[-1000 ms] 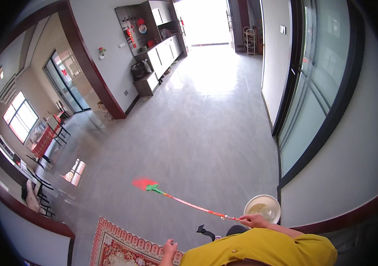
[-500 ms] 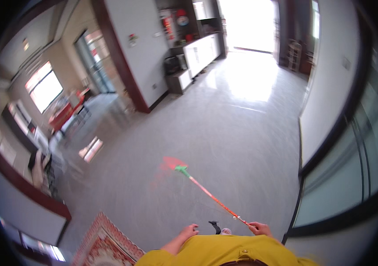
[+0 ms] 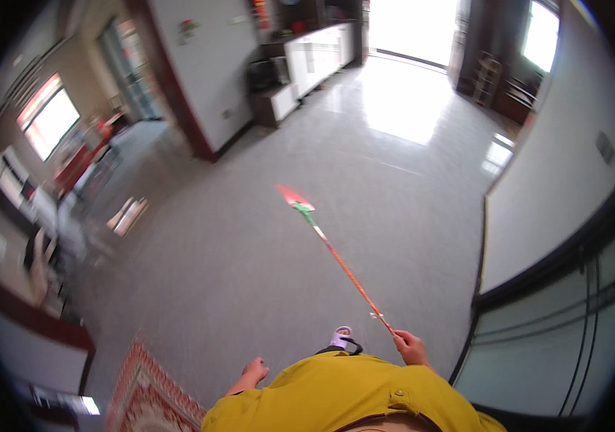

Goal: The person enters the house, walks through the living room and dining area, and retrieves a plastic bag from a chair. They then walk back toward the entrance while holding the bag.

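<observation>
A long-handled broom [image 3: 345, 268] slants out over the grey floor ahead of me, with an orange-red handle, a green socket and red bristles [image 3: 291, 196] blurred at the far end. Around the near end of the handle, my right hand [image 3: 411, 348] is closed. Some white material clings to the handle just beyond that hand. Lower left, beside my yellow top [image 3: 307, 392], hangs my left hand [image 3: 255, 369]; it appears empty, its fingers loosely bent and slightly smeared. One foot in a pale lilac slipper [image 3: 342, 335] shows between the hands.
A red patterned rug [image 3: 150, 389] lies at lower left. On the right run a white wall [image 3: 549, 194] and a glass panel door [image 3: 538, 360]. A low white cabinet [image 3: 318, 54] stands near the bright doorway [image 3: 415, 29]. A dark red door frame [image 3: 170, 86] borders the left room.
The bristle end has swung farther out ahead of me, and the handle is steeper in view. A slippered foot has come forward. My view has shifted, and both hands sit farther left.
</observation>
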A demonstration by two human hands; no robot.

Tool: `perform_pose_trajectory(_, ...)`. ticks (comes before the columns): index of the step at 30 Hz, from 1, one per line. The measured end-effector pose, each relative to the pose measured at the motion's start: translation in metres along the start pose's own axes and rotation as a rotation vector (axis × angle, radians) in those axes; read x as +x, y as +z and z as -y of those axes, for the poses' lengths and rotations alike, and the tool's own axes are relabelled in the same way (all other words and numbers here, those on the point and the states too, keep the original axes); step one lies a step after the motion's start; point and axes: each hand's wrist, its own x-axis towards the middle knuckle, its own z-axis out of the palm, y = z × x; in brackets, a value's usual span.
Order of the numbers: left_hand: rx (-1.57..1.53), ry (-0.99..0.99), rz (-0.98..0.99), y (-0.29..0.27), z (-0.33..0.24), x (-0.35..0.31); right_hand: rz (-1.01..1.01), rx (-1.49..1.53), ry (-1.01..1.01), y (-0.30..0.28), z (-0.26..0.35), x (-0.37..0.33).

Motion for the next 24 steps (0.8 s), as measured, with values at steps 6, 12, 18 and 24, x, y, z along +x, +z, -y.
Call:
perform_pose_trajectory(6, -0.002, 0.527, -0.135, -0.091, -0.230, 0.082, -0.146, -0.024, -0.016, -0.045, 0.008, 0.076)
perform_pose_trajectory(12, -0.050, 0.939, -0.020, -0.108, -0.465, 0.085, -0.212, 0.000, 0.398, -0.093, -0.007, 0.131)
perform_pose_trajectory(18, 0.182, 0.962, 0.215, -0.068, -0.578, 0.153, -0.360, -0.007, 0.413, -0.154, -0.033, 0.243)
perform_pose_trajectory(24, 0.173, 0.712, 0.141, -0.111, -0.593, 0.256, -0.479, -0.020, 0.202, -0.220, -0.036, 0.373)
